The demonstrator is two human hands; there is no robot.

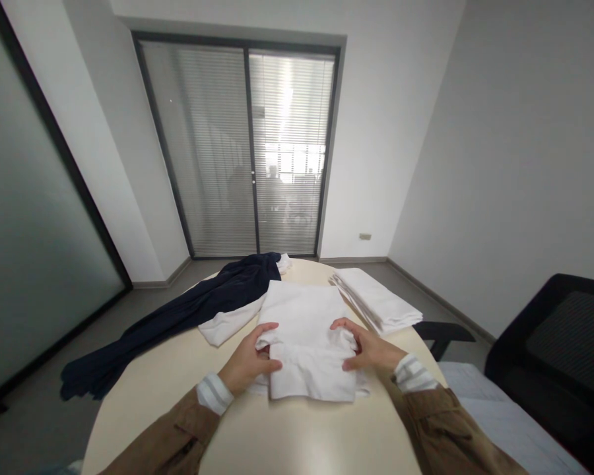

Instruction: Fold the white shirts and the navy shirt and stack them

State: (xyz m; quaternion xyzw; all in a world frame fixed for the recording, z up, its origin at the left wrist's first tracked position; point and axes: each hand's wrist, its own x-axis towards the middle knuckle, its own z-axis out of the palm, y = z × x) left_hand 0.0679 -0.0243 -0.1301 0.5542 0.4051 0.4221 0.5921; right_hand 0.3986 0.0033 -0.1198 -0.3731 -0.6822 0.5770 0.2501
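Round table: The pale tabletop (pixel 282 439) carries all the cloth and gives it a smooth, firm base on which fabric will probably slide easily.
Navy garment: A long, limp-looking navy garment (pixel 202 297) trails over the table's left edge, lying partly over a pale piece of cloth (pixel 230 321).
White garment: The folded white garment (pixel 309 316) lies flat on the table between the two hands. It looks light, soft and unbreakable, though likely to crease, and its layers could shift apart.
White stack: A neatly folded white cloth stack (pixel 379 300) rests at the right, near the table's edge.
Hands: The left hand (pixel 247 359) and right hand (pixel 373 349) touch opposite sides of the white garment.
Fingers: On each hand, thumb and forefinger stand apart with bunched fabric between; I cannot tell whether the hidden fingers pinch it.
Side edges: Best held here, all layers together, lightly and evenly.
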